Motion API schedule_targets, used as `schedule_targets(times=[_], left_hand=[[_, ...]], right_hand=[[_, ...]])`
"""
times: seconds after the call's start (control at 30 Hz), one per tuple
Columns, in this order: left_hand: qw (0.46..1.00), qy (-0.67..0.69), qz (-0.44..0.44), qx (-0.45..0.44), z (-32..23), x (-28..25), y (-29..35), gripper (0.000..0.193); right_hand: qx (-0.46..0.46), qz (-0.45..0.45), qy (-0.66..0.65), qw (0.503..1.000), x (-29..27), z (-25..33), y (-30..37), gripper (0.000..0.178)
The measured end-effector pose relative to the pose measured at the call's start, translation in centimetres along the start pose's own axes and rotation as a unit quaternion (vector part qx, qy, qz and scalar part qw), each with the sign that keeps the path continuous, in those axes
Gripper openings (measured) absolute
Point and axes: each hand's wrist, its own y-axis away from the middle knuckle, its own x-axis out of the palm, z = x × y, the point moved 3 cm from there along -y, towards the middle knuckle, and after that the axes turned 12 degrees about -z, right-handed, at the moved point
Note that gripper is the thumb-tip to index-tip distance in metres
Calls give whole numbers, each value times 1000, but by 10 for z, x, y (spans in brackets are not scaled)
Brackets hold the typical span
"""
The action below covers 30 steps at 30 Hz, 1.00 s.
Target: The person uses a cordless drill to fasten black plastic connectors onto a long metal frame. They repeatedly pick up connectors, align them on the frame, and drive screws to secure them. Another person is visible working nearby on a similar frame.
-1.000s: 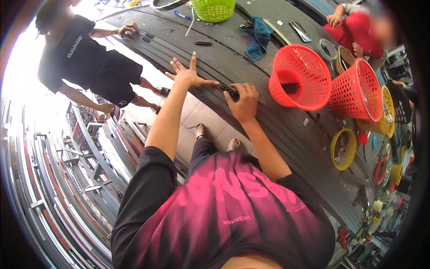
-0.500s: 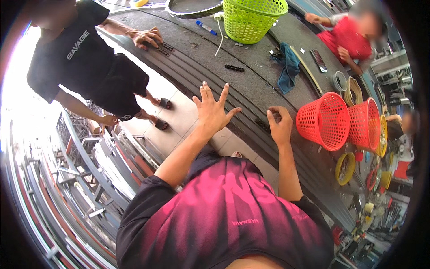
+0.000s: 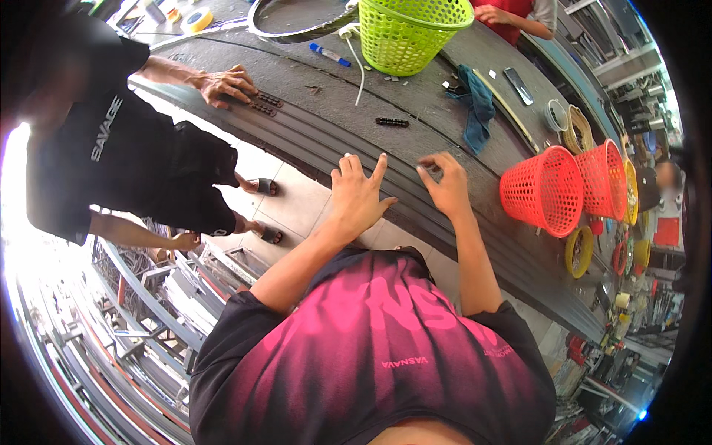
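My left hand is open, fingers spread, over the long dark metal profiles along the near edge of the table. To its right, my right hand is over the same profiles, its thumb and forefinger curled toward each other. Something dark shows between them, too unclear to name. Beyond my hands a short black ribbed strip lies on the grey tabletop. Farther left, a co-worker's hand rests on the profiles beside two similar black strips.
A green basket, a blue marker and a teal cloth are on the table. A phone and red baskets stand to the right. The co-worker in black stands at left, near racked metal bars.
My right hand has moved farther over the profiles; the small black piece seen beside it before no longer shows there. The view has shifted slightly. My left hand stays spread.
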Motion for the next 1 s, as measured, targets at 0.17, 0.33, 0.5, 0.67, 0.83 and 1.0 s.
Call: schedule_targets(times=[0.17,0.33,0.5,0.67,0.83,1.0], left_hand=[[1000,12,12,20,4,-6,-2,104],[998,31,53,7,10,-15,-11,102],[994,32,105,0,10,-24,-20,98],[992,103,74,-9,32,-39,-29,93],[981,176,50,-69,39,-43,-38,71],[980,198,27,-4,1,-30,-51,58]], right_hand=[[-72,-13,63,995,46,-9,-52,36],[-79,-13,146,986,88,-7,-78,41],[-32,-49,71,996,78,3,-69,24],[18,-88,-11,996,-3,1,0,21],[138,-110,49,983,-98,-23,85,20],[225,-159,67,959,-141,-44,131,21]])
